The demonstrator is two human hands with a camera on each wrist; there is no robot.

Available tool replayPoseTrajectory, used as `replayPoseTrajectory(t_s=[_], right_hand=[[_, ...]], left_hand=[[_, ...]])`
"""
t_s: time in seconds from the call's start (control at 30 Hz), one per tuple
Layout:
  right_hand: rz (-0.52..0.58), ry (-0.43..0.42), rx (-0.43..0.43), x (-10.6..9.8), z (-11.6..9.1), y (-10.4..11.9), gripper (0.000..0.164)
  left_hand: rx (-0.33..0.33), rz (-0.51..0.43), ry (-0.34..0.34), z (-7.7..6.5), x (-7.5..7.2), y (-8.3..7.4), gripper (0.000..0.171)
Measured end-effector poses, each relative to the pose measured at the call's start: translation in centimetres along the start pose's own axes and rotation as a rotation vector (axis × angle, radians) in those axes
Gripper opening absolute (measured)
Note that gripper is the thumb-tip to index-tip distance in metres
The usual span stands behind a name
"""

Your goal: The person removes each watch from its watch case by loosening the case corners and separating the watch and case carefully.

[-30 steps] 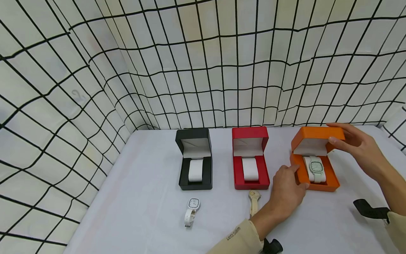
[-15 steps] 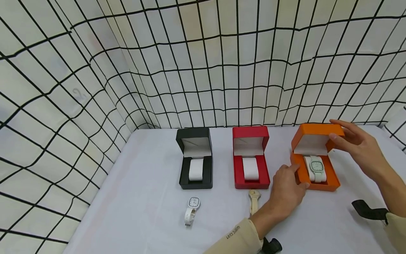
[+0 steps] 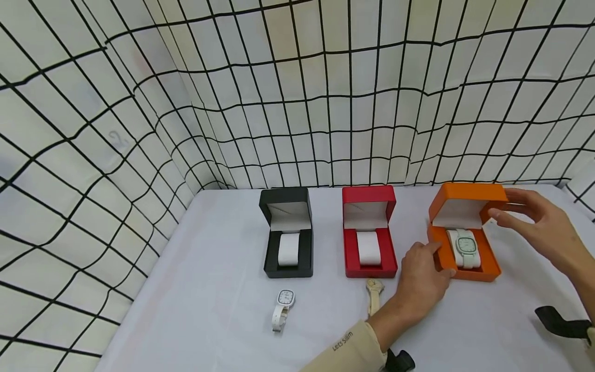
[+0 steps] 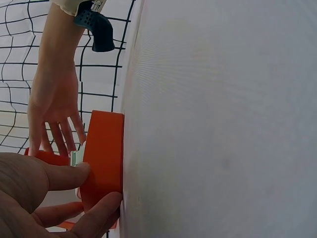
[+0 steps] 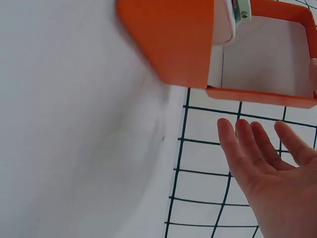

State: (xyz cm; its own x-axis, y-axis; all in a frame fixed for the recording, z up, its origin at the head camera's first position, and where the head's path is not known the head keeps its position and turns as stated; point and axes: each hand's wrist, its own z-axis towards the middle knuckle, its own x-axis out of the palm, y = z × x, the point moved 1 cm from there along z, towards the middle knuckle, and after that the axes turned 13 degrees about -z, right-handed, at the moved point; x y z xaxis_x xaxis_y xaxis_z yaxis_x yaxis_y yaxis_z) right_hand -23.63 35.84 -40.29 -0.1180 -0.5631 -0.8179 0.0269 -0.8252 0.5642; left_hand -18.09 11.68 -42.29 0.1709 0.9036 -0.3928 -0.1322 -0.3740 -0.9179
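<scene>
An orange watch box (image 3: 490, 263) stands with its lid (image 3: 474, 192) raised at the right of the table. A pale watch with a rounded-square face (image 3: 466, 245) sits on its white cushion. My left hand (image 3: 425, 279) grips the box's near-left corner; in the left wrist view its thumb (image 4: 74, 176) lies on the upper edge and its fingers lower on the wall. Beside the lid's right edge is my right hand (image 3: 541, 225); its fingers (image 5: 230, 141) are extended and spread in the right wrist view. Whether a fingertip touches the lid is hard to tell.
Open black (image 3: 304, 253) and red (image 3: 390, 253) watch boxes hold bare white cushions. A white watch (image 3: 282, 310) lies before the black box, a cream watch (image 3: 374, 294) before the red one, partly behind my left forearm. Black netting (image 3: 325, 129) hangs over white walls behind the white-covered table (image 3: 209, 289).
My right hand has loosened from the orange lid's right edge and shifted slightly right and down. The lid stays raised. My left hand has kept its grip on the corner.
</scene>
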Motion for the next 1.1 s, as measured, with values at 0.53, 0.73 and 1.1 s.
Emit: replayPoseTrajectory(t_s=[0.53,0.73,1.1], right_hand=[[-0.130,0.050,-0.111,1.2,-1.6,0.0,0.033],[-0.160,0.075,-0.144,1.7,-1.6,0.4,0.044],[-0.160,0.161,-0.189,2.4,-1.8,0.6,0.055]], left_hand=[[-0.024,-0.008,0.010,-0.1,0.0,0.0,0.055],[-0.009,0.006,0.015,0.0,0.0,0.0,0.055],[0.013,-0.003,0.019,-0.1,-0.1,0.1,0.054]])
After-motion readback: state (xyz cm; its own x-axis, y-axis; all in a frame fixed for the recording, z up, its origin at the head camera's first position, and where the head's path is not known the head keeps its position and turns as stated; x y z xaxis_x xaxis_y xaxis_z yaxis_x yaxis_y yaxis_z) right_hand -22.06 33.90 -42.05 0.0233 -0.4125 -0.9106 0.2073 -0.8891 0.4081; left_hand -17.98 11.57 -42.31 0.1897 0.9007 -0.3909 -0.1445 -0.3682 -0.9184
